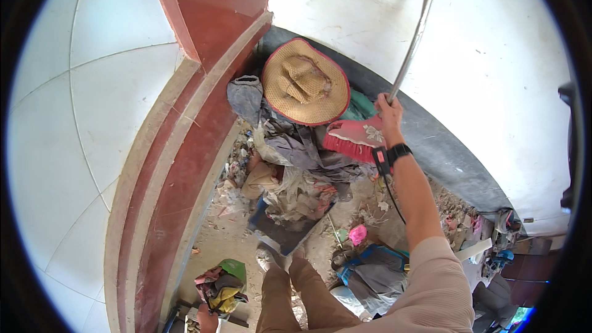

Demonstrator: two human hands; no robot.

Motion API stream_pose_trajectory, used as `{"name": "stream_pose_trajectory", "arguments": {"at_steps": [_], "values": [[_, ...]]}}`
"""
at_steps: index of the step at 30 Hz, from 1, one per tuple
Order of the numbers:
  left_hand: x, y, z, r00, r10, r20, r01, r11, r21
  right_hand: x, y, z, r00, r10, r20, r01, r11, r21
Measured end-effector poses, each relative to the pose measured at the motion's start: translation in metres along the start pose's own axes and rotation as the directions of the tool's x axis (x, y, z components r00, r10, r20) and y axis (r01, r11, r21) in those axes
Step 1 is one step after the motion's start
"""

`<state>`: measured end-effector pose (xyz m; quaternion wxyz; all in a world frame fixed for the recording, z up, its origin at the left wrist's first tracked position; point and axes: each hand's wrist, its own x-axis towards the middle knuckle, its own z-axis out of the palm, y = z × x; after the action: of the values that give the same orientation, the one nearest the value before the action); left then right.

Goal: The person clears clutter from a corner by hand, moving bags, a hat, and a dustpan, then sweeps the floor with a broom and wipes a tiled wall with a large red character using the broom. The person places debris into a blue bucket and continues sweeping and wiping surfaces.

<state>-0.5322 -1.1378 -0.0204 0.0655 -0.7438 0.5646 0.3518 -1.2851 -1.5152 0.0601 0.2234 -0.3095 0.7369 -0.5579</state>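
Observation:
My right hand (391, 113) is closed around the metal handle of a broom (354, 138), just above its red head. The red bristles point down over crumpled grey cloth or plastic (300, 148), and the bent handle rises along the white wall. A straw hat (305, 81) with a red rim lies on the heap, left of the broom head. At the lower left, my left hand (207, 319) is partly in view beside a bundle of cloths (224, 289) with a green bag; its fingers and any grip are unclear. A dark tray with blue edges (282, 231), holding rubbish, lies by my feet.
A red and beige stepped ledge (185, 148) curves along the left. A grey-based white wall (462, 101) borders the right. Loose litter covers parts of the floor. Right of my legs are a blue crate (370, 254) with grey cloth and a pink crumpled item (357, 235).

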Motion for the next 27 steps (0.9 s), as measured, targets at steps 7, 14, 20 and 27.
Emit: {"name": "stream_pose_trajectory", "arguments": {"at_steps": [7, 14, 20, 27], "values": [[-0.005, 0.015, 0.002, 0.996, 0.063, -0.063, -0.062, 0.998, 0.017, 0.042, 0.113, 0.022, 0.982, 0.056, 0.18, 0.007, 0.943, -0.332], [-0.018, 0.018, 0.002, 0.999, 0.02, -0.034, -0.019, 1.0, 0.018, 0.089, 0.14, -0.034, 0.993, -0.095, 0.067, 0.115, 0.727, -0.677], [-0.017, 0.029, 0.005, 0.996, -0.082, 0.043, 0.083, 0.997, -0.004, 0.038, 0.155, -0.09, 0.984, -0.078, 0.161, 0.167, 0.721, -0.672], [-0.018, 0.033, 0.01, 0.997, -0.065, 0.045, 0.063, 0.998, 0.026, -0.191, 0.281, -0.077, 0.681, 0.678, 0.278, -0.649, 0.734, -0.2]]}}
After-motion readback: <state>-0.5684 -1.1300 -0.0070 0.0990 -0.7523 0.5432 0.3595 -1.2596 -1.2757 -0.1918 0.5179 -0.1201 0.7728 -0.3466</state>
